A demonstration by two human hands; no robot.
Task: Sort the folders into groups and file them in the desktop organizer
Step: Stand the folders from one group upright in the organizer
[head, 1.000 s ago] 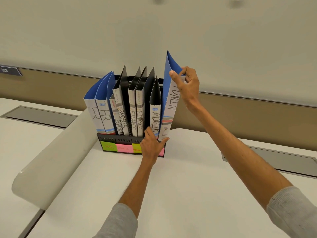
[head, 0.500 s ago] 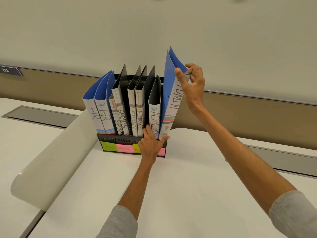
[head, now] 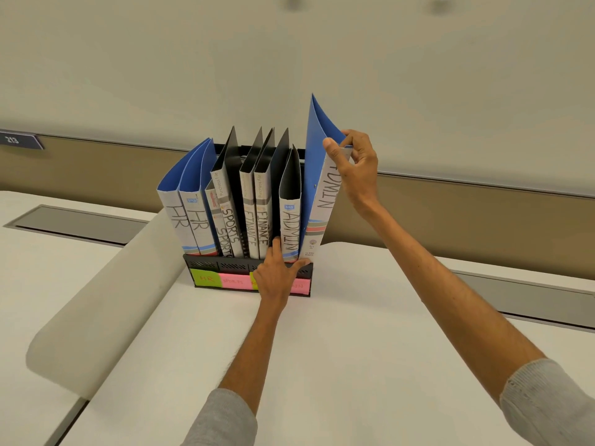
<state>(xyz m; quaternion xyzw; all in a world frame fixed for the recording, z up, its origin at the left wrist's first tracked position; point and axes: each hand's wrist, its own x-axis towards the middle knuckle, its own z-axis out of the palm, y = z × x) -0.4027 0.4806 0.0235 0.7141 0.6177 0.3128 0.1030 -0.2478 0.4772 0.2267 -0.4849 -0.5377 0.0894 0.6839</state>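
While the right hand [head: 354,169] pinches the top near corner of the blue ADMIN folder [head: 322,201], thumb on the spine and fingers [head: 362,149] curled round behind it, that folder stands at the right end of the black desktop organizer [head: 219,264]. It's tipped rightward at the top with its foot down at the rim, and whether it sits fully in the slot, I cannot tell. Down low, the left hand [head: 277,280] lies spread across the organizer's front wall. Its index finger reaches up between the FINANCE folders [head: 262,220] and the black ADMIN folder [head: 289,220], and its thumb touches the blue folder's bottom corner; it holds nothing. To the left, the HR folders [head: 186,220] and SPORTS folders [head: 230,226] stand in line above the sticky labels [head: 206,278], all on the white desk [head: 322,365]. Now, this looks a light piece: thin covers that flare apart at the top and would bend if grabbed there, and a glossy skin that could slide. The spine is the stiff part, so the sound hold is there, high and low together, steering it down straight.
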